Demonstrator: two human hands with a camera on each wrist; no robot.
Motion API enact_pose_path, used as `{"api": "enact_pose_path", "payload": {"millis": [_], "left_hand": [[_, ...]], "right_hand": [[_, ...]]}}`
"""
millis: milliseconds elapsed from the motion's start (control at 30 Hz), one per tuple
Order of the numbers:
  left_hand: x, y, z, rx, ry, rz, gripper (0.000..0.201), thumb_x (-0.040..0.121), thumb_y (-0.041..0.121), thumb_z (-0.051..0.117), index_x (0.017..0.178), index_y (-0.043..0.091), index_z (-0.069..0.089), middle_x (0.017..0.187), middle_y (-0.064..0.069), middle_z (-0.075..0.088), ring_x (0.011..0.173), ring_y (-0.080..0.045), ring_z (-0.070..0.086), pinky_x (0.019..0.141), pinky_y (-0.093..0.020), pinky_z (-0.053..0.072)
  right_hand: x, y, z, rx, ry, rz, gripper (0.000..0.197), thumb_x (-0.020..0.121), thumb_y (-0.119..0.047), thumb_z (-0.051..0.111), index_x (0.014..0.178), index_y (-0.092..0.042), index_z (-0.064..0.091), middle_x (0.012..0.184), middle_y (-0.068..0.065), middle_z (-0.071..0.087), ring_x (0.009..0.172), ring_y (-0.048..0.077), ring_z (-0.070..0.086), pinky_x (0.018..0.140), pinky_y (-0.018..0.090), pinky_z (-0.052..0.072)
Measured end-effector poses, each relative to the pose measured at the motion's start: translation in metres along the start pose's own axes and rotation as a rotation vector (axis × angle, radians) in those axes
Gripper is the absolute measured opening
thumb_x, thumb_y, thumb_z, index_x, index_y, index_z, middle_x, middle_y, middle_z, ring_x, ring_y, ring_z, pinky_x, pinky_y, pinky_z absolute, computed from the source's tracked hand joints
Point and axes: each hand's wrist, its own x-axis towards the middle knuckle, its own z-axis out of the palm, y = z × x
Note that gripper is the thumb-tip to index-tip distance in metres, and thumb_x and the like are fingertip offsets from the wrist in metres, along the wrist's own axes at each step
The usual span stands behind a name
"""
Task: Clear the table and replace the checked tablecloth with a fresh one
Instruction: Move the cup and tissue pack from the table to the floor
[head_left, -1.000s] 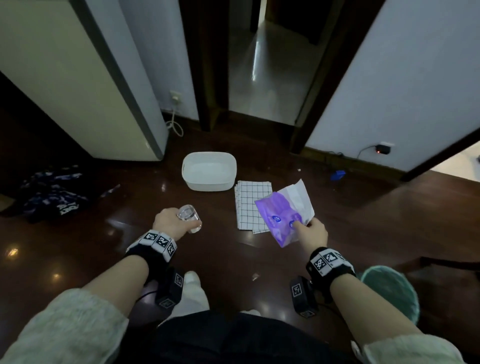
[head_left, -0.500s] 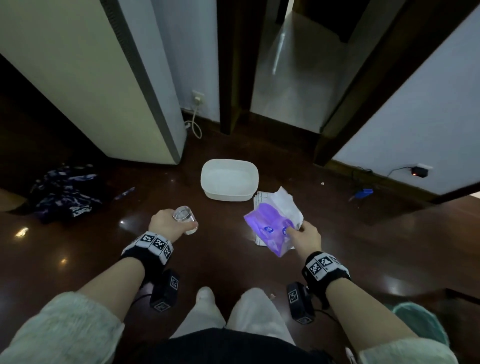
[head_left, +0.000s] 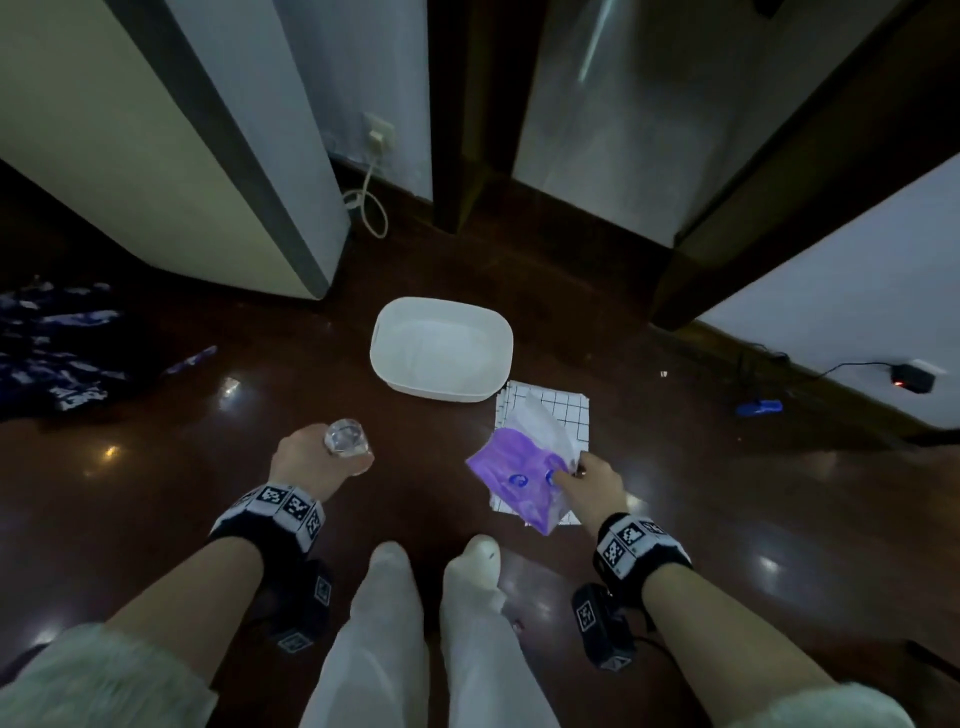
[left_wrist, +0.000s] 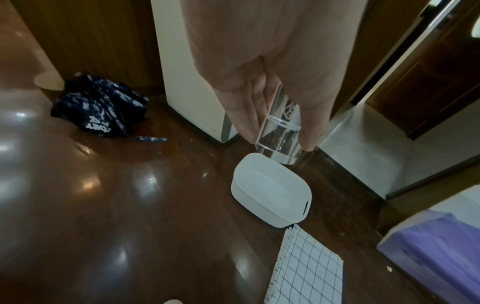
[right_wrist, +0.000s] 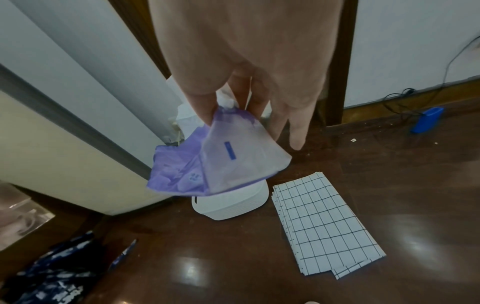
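My left hand (head_left: 311, 460) grips a clear drinking glass (head_left: 346, 441) above the dark wooden floor; the left wrist view shows fingers wrapped round the glass (left_wrist: 281, 131). My right hand (head_left: 589, 480) pinches a purple tissue pack (head_left: 517, 480) with white tissue sticking out of its top; in the right wrist view thumb and fingers hold the pack (right_wrist: 221, 162) by its upper edge. A white plastic basket (head_left: 441, 349) sits empty on the floor ahead. A folded white cloth with a black check (head_left: 563, 410) lies beside it, under the tissue pack.
A tall cream cabinet (head_left: 156, 145) stands at the left, with a wall socket and cord (head_left: 376, 171) behind it. A dark blue patterned bag (head_left: 52, 353) lies at far left. An open doorway is ahead. A blue object (head_left: 758, 407) and a black plug (head_left: 911, 378) lie by the right wall.
I have walked closer to the basket and checked cloth, which now lie nearer my feet. Both hands still hold the glass and the tissue pack, lowered a little.
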Motion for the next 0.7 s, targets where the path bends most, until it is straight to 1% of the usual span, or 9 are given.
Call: {"api": "enact_pose_path", "payload": {"millis": [167,233,267,367,467,567,600,667,700], "left_hand": [[0.076,-0.013,0.065,0.021,-0.067,-0.024,0.029,0.072,0.039,0.075,0.082,0.015,0.065,0.081,-0.002,0.065,0.076,-0.021,0.06,0.066,-0.027,0.044],[0.111,-0.028,0.092,0.029,-0.1,-0.024,0.027,0.073,0.039,0.072,0.081,0.014,0.065,0.08,-0.003,0.067,0.076,-0.021,0.064,0.066,-0.028,0.049],[0.129,-0.036,0.105,0.039,-0.106,-0.011,0.027,0.073,0.04,0.071,0.081,0.015,0.064,0.082,-0.003,0.068,0.077,-0.021,0.065,0.068,-0.029,0.051],[0.181,-0.054,0.138,0.111,-0.099,0.013,0.027,0.074,0.039,0.068,0.085,0.015,0.062,0.086,-0.004,0.068,0.082,-0.023,0.065,0.073,-0.032,0.054],[0.23,-0.068,0.176,0.132,-0.089,0.031,0.026,0.076,0.036,0.066,0.086,0.012,0.063,0.084,-0.005,0.067,0.083,-0.025,0.065,0.075,-0.033,0.055],[0.279,-0.087,0.216,0.129,-0.055,0.081,0.03,0.07,0.042,0.072,0.086,0.018,0.063,0.083,-0.001,0.066,0.083,-0.022,0.065,0.075,-0.034,0.055],[0.294,-0.093,0.228,0.132,-0.043,0.094,0.033,0.068,0.044,0.074,0.087,0.019,0.063,0.084,0.0,0.066,0.083,-0.021,0.065,0.075,-0.033,0.054],[0.322,-0.101,0.251,0.14,-0.041,0.112,0.035,0.068,0.044,0.077,0.089,0.02,0.064,0.086,0.0,0.066,0.083,-0.02,0.064,0.075,-0.033,0.054],[0.335,-0.103,0.26,0.141,-0.039,0.123,0.035,0.068,0.043,0.077,0.089,0.02,0.064,0.086,0.0,0.066,0.083,-0.021,0.064,0.075,-0.033,0.054]], "right_hand": [[0.08,0.016,0.061,-0.152,-0.055,-0.091,0.027,0.088,-0.027,0.061,0.072,-0.012,0.046,0.071,0.004,0.054,0.071,0.024,0.051,0.057,0.029,0.034],[0.115,0.029,0.091,-0.197,-0.059,-0.104,0.031,0.088,-0.028,0.061,0.067,-0.013,0.043,0.067,0.002,0.051,0.067,0.023,0.049,0.052,0.028,0.032],[0.132,0.034,0.105,-0.213,-0.061,-0.105,0.03,0.087,-0.027,0.062,0.068,-0.012,0.045,0.067,0.002,0.051,0.066,0.022,0.049,0.051,0.027,0.031],[0.183,0.052,0.15,-0.237,-0.078,-0.128,0.023,0.086,-0.027,0.063,0.078,-0.006,0.055,0.073,0.007,0.058,0.07,0.025,0.053,0.056,0.027,0.034],[0.235,0.067,0.193,-0.236,-0.08,-0.15,0.022,0.086,-0.027,0.063,0.081,-0.007,0.056,0.077,0.007,0.058,0.076,0.026,0.055,0.062,0.026,0.037],[0.286,0.08,0.233,-0.213,-0.098,-0.202,0.017,0.084,-0.024,0.064,0.076,-0.012,0.056,0.074,0.004,0.058,0.075,0.024,0.055,0.061,0.026,0.038],[0.302,0.085,0.244,-0.211,-0.1,-0.223,0.014,0.084,-0.023,0.064,0.08,-0.011,0.059,0.077,0.005,0.061,0.076,0.024,0.057,0.063,0.026,0.041],[0.333,0.095,0.264,-0.206,-0.098,-0.26,0.017,0.083,-0.023,0.065,0.09,-0.008,0.064,0.085,0.008,0.064,0.08,0.024,0.06,0.068,0.028,0.047],[0.346,0.101,0.273,-0.202,-0.097,-0.274,0.019,0.083,-0.023,0.065,0.091,-0.006,0.064,0.086,0.009,0.065,0.08,0.025,0.06,0.068,0.029,0.048]]}}
